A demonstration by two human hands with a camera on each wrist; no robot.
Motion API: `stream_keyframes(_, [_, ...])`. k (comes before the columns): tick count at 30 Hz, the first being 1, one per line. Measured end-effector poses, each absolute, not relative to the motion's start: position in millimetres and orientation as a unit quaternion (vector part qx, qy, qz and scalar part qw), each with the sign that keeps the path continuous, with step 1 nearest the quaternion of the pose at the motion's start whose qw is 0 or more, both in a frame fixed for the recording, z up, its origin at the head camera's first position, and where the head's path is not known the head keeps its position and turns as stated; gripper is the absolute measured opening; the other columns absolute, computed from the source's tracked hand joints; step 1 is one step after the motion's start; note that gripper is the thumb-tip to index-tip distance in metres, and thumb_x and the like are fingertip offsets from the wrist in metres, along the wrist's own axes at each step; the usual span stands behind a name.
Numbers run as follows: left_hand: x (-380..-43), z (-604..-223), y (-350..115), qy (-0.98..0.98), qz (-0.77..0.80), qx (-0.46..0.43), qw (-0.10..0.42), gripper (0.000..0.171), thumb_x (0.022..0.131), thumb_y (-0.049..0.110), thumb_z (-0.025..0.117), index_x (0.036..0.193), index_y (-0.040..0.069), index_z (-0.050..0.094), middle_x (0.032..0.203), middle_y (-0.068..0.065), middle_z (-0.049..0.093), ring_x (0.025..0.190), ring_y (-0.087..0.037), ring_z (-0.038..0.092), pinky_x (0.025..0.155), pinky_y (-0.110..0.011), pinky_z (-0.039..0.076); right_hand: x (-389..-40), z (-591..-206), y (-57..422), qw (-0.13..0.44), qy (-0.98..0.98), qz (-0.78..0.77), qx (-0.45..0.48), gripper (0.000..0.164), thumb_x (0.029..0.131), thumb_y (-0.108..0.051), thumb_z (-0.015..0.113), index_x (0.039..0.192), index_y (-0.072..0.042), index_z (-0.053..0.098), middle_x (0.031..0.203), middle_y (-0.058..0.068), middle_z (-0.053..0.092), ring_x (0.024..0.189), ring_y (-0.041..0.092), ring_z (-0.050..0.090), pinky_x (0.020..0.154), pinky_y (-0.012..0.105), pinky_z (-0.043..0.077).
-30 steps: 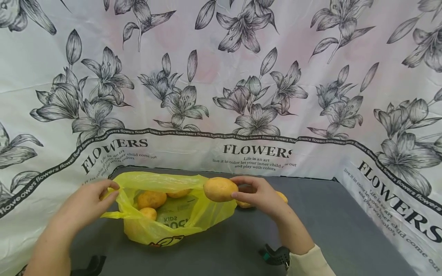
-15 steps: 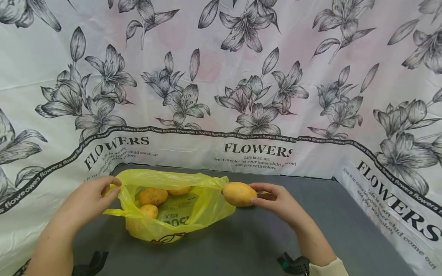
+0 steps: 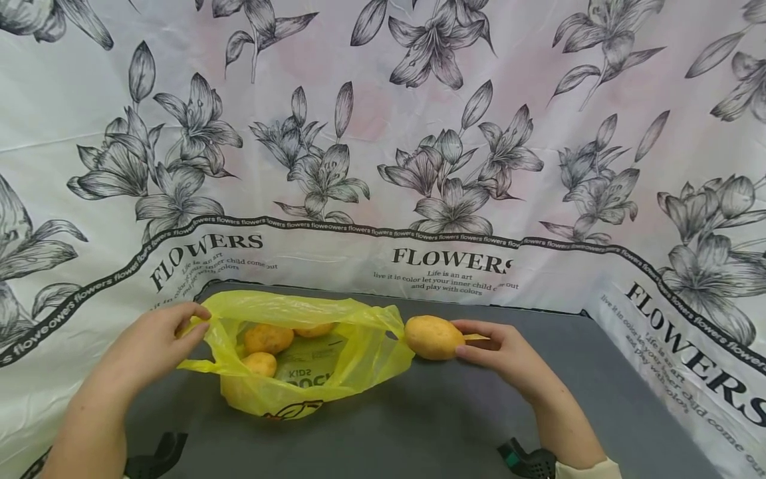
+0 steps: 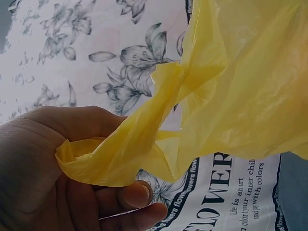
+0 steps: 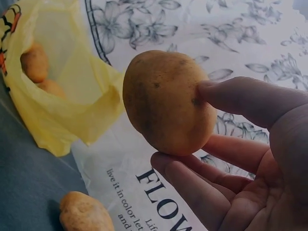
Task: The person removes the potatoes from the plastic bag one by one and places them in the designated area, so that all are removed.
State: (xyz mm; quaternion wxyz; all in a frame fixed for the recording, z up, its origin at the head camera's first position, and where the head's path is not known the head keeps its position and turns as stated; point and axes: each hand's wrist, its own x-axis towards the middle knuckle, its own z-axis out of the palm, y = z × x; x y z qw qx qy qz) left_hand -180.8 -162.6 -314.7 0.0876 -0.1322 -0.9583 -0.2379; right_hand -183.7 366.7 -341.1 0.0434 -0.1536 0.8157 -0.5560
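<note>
My left hand (image 3: 158, 339) grips a twisted handle of a yellow plastic bag (image 4: 240, 91) at the bag's left side. The mouth of the bag faces up, and several potatoes (image 3: 268, 338) lie inside it. Between thumb and fingers, my right hand (image 3: 505, 356) pinches one potato (image 5: 166, 103), lifted just past the bag's right edge. Below this raised potato, the right wrist view shows a loose potato (image 5: 86, 212) on the grey table. In the head view, my right hand mostly hides what lies behind it.
The grey table (image 3: 431, 426) runs up to a white floral sheet (image 3: 383, 166) hanging at the back and sides. A black wrist strap (image 3: 526, 460) is on the right arm, another dark strap (image 3: 157, 458) by the left.
My right hand has moved right with the potato, from over the bag's right rim to beside it. My left hand keeps its grip on the handle, almost still.
</note>
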Motion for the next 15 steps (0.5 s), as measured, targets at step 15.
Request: stream_keyframes(15, [-184,-314,-166,-0.962,-0.229,-0.125,0.081,0.035,0.105,0.026,0.058,0.128,0.000,0.063,0.084,-0.002,0.055,0.071,-0.019,0.048,0.062,-0.038,0.041,-190,-346,382,0.062,0.817,-0.554,-0.147,0.054,0.096,-0.021,0.075,0.143,0.001,0.057,0.137,0.021,0.061,0.118,0.028,0.066,0.088,0.035,0.057])
